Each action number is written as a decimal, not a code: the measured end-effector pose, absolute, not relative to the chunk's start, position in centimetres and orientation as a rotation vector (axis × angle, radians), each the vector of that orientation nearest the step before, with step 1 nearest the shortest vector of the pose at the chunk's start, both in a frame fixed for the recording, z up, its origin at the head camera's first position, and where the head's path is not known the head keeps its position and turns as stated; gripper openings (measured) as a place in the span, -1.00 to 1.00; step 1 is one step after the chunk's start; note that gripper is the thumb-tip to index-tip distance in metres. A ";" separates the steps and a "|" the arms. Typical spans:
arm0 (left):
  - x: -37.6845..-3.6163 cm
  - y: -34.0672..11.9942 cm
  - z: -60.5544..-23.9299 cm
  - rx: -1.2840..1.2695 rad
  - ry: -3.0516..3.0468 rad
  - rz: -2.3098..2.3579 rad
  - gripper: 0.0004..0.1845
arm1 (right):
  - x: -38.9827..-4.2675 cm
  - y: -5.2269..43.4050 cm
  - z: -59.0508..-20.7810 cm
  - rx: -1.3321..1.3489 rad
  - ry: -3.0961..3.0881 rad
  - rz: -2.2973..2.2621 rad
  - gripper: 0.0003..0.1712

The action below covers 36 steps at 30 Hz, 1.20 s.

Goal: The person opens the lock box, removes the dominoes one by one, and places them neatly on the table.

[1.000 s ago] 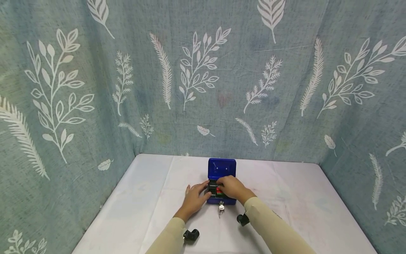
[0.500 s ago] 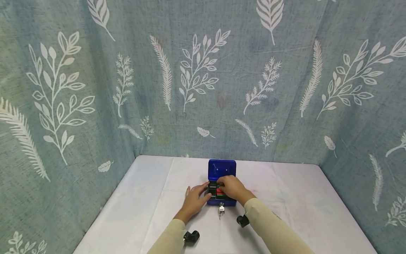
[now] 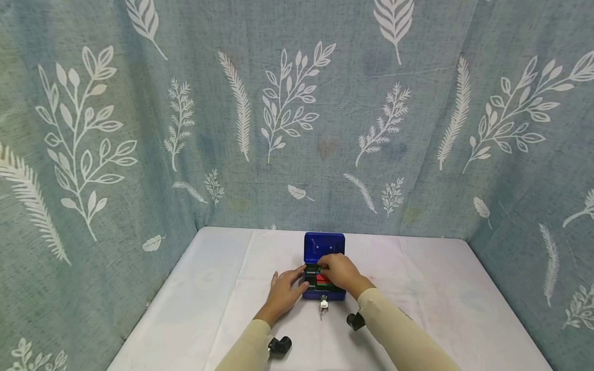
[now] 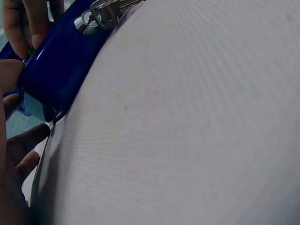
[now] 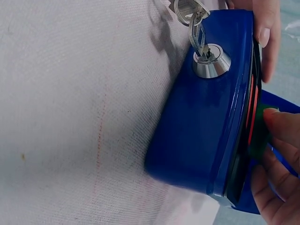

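A small blue cash box (image 3: 324, 294) stands on the white table with its lid (image 3: 324, 246) raised. A key (image 3: 323, 304) sits in the front lock (image 5: 212, 61), and more keys (image 5: 187, 7) hang from it. My right hand (image 3: 337, 270) reaches into the box. Its curled fingertips (image 5: 280, 123) hold a green piece (image 5: 260, 138) in the black tray, beside a red piece (image 3: 321, 279). My left hand (image 3: 284, 289) lies flat on the table. Its thumb (image 5: 265, 29) presses on the box's left side.
The white tablecloth (image 3: 223, 288) covers the table. Blue-grey leaf-print curtains (image 3: 297, 129) close in the back and both sides. Black wrist cameras (image 3: 280, 343) sit on the forearms of my beige sleeves (image 3: 399, 335).
My right hand has shifted slightly toward the lid, so more of the red and green pieces show. My left hand and the box have stayed put.
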<state>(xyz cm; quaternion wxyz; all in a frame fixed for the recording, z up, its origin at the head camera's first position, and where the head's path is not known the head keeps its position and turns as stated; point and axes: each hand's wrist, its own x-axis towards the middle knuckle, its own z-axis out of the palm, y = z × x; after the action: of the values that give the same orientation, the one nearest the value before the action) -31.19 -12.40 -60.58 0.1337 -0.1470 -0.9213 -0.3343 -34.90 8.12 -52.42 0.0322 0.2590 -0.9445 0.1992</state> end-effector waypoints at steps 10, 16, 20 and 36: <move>-31.2 -12.5 -60.6 -0.444 -2.628 -0.969 -0.43 | -35.0 8.4 -52.6 0.778 -2.875 0.606 -0.81; -31.3 -12.4 -60.5 -0.437 -2.645 -0.971 -0.42 | -35.0 8.6 -52.6 0.746 -2.840 0.629 -0.81; -31.3 -12.4 -60.6 -0.430 -2.659 -0.975 -0.42 | -35.0 8.9 -52.8 0.724 -2.805 0.669 -0.79; -31.2 -12.4 -60.4 -0.430 -2.671 -0.957 -0.42 | -35.4 9.9 -53.7 0.657 -2.740 0.863 -0.76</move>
<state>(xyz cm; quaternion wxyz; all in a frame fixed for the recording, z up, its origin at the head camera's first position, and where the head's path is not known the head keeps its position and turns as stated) -31.18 -12.42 -60.44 0.1354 -0.1483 -0.9222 -0.3305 -35.36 9.91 -53.67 0.0973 0.2218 -0.9254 0.2915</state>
